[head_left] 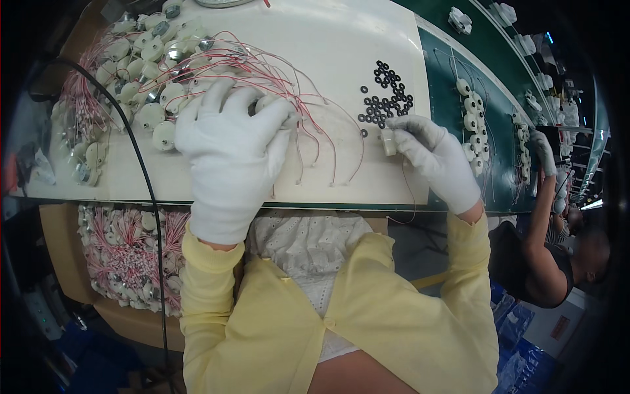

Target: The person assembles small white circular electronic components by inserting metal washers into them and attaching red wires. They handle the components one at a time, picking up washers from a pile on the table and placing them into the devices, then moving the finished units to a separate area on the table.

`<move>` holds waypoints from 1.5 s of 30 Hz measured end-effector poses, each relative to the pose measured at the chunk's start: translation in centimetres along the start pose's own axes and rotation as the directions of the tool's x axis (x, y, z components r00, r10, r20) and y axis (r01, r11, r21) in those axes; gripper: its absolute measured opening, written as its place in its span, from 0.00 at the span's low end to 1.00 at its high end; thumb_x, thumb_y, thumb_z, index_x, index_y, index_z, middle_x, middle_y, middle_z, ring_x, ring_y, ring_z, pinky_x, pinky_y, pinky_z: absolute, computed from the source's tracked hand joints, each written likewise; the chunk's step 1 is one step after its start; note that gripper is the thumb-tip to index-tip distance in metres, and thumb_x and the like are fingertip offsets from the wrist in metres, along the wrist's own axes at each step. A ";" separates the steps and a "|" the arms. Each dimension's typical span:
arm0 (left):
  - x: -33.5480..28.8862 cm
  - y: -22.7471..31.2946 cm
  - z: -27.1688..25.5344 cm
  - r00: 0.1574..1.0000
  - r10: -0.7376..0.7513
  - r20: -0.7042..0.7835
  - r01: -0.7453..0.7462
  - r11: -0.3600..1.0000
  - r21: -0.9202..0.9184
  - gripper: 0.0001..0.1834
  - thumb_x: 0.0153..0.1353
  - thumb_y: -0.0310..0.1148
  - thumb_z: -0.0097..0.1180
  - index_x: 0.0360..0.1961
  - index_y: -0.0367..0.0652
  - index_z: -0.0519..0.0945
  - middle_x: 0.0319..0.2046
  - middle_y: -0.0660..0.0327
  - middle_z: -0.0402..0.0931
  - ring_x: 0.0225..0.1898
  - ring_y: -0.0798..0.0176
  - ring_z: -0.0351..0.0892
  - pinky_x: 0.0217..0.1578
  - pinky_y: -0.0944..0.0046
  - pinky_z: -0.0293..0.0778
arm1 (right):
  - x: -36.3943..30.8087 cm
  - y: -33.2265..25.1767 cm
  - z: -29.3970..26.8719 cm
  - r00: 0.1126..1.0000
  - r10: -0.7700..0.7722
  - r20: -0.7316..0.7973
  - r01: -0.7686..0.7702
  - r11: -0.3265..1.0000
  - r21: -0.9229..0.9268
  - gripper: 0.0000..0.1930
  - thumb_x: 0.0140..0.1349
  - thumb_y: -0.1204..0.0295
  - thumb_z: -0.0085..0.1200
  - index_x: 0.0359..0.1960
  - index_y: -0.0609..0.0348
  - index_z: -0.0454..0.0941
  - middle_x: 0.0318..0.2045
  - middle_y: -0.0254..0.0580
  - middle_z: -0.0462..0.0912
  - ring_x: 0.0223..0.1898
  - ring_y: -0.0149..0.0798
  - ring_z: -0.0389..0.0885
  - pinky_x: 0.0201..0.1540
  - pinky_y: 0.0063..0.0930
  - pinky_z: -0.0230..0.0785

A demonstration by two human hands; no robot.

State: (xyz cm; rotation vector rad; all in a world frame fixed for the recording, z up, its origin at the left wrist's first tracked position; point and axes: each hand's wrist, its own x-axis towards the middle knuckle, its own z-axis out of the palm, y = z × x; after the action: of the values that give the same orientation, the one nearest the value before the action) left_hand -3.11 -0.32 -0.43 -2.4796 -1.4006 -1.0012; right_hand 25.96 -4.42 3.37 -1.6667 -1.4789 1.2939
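Note:
My right hand (433, 154), in a white glove, pinches a small cream-coloured motor (388, 142) between thumb and fingers. A thin red wire hangs from the motor past the table edge. Just beyond it lies a cluster of small black rings (387, 98). My left hand (233, 148), also gloved, rests palm down with bent fingers at the near right side of a heap of cream motors (152, 49). Its thumb and forefinger come together; what lies under the fingers is mostly hidden. Red and white wires (308, 115) fan out beyond and to the right of this hand.
On the green conveyor (440, 72) at right stand rows of motors (471, 115). A black cable (134, 141) crosses the left side. Below the white table (387, 187), a cardboard box (62, 243) holds many wired motors. Another person (548, 262) works at far right.

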 end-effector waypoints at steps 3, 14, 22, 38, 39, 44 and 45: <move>-0.8 0.1 1.6 0.996 -0.025 -0.090 0.025 1.000 -0.008 0.13 0.54 0.33 0.71 0.42 0.53 0.86 0.38 0.62 0.82 0.51 0.46 0.82 0.49 0.47 0.75 | 0.0 -0.9 0.2 0.996 0.073 -0.043 -0.074 0.997 -0.012 0.16 0.75 0.66 0.58 0.56 0.66 0.83 0.37 0.31 0.89 0.36 0.20 0.78 0.36 0.17 0.71; -1.9 0.9 1.0 0.995 -0.071 -0.072 0.067 0.996 -0.055 0.26 0.54 0.28 0.70 0.57 0.45 0.83 0.33 0.63 0.81 0.43 0.53 0.82 0.55 0.49 0.72 | 1.3 -0.9 1.8 0.992 0.046 -0.117 -0.056 0.995 -0.084 0.19 0.73 0.59 0.62 0.49 0.66 0.87 0.32 0.33 0.89 0.30 0.22 0.77 0.37 0.19 0.72; -3.1 0.8 0.1 0.978 -0.086 -0.191 0.060 0.989 -0.138 0.28 0.52 0.22 0.67 0.58 0.42 0.83 0.30 0.67 0.77 0.42 0.57 0.79 0.58 0.50 0.69 | 1.4 -2.5 3.2 0.984 0.045 -0.174 -0.091 0.960 -0.266 0.19 0.71 0.58 0.63 0.45 0.64 0.88 0.32 0.38 0.92 0.29 0.25 0.84 0.36 0.23 0.76; -3.3 2.2 0.6 0.996 0.012 -0.087 -0.018 0.997 -0.070 0.29 0.45 0.33 0.68 0.54 0.44 0.87 0.27 0.62 0.71 0.44 0.55 0.78 0.48 0.49 0.72 | -2.5 -3.0 2.4 0.959 -0.275 0.067 0.203 0.505 -0.839 0.15 0.64 0.57 0.67 0.34 0.56 0.86 0.24 0.51 0.85 0.27 0.55 0.86 0.31 0.43 0.77; -3.3 2.2 0.6 0.996 0.015 -0.088 -0.021 0.997 -0.069 0.29 0.45 0.33 0.68 0.54 0.44 0.87 0.28 0.62 0.71 0.44 0.55 0.78 0.48 0.49 0.72 | -2.6 -2.9 2.3 0.954 -0.285 0.089 0.226 0.495 -0.839 0.15 0.64 0.56 0.67 0.34 0.56 0.86 0.25 0.51 0.85 0.27 0.55 0.86 0.31 0.44 0.77; -3.4 2.1 0.7 0.997 0.012 -0.079 -0.018 0.997 -0.076 0.27 0.47 0.30 0.67 0.54 0.45 0.86 0.27 0.62 0.71 0.43 0.55 0.79 0.47 0.50 0.71 | -2.4 -2.6 2.8 0.932 -0.351 0.086 0.270 0.518 -0.811 0.15 0.64 0.56 0.67 0.34 0.55 0.85 0.23 0.46 0.84 0.25 0.52 0.85 0.30 0.44 0.74; -3.3 2.1 0.7 0.997 0.015 -0.080 -0.021 0.997 -0.075 0.27 0.49 0.28 0.68 0.54 0.46 0.86 0.26 0.63 0.71 0.43 0.56 0.79 0.47 0.51 0.71 | -2.5 -2.1 2.9 0.914 -0.394 0.093 0.296 0.495 -0.817 0.15 0.64 0.55 0.67 0.35 0.54 0.85 0.22 0.44 0.83 0.23 0.51 0.84 0.30 0.43 0.73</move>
State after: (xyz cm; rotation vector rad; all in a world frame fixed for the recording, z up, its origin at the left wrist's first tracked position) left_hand -2.26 -3.64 -2.53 -2.4699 -1.3386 -1.1569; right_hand 22.64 -6.88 4.88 -1.7344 -2.4149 0.2200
